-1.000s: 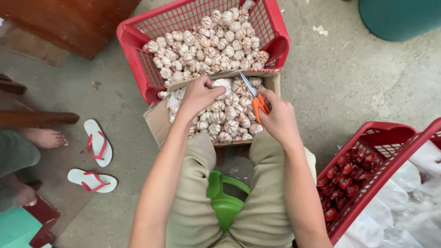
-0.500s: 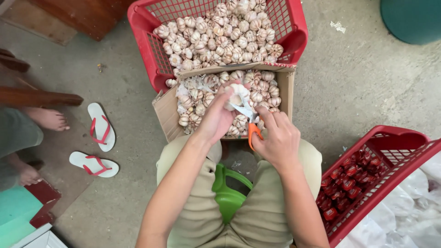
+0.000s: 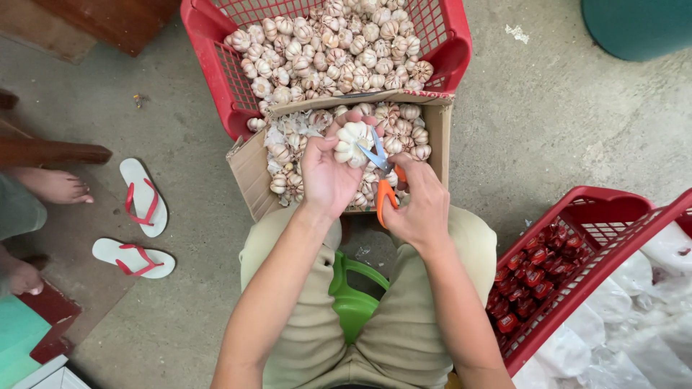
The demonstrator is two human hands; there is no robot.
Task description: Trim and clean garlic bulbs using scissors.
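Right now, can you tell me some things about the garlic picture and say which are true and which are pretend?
1. The left hand holds a garlic bulb. True.
2. The right hand holds blue-handled scissors. False: the scissors have orange handles.
3. The cardboard box has garlic in it. True.
4. The red basket behind the box holds tomatoes. False: it is full of garlic.
5. A pair of flip-flops lies on the floor beside someone's bare foot. True.
6. The person sits on a red stool. False: the stool is green.
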